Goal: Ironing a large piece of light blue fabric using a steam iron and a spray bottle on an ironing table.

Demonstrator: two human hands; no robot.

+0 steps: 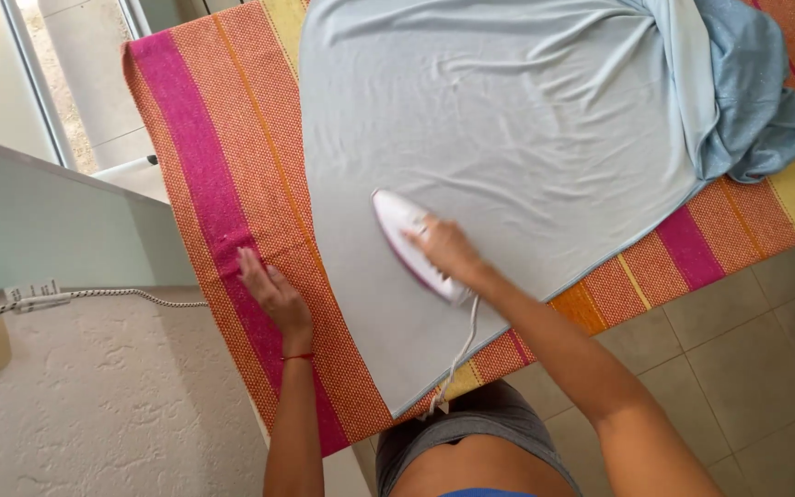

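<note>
White iron (407, 241), tip pointing up-left

Looking steeply down from head height, close over the striped cloth (232, 184) and the pale blue fabric (508, 138) spread on it, tilted so the tiled floor (738, 350) fills the right and a white wall (112, 405) the lower left.
</note>
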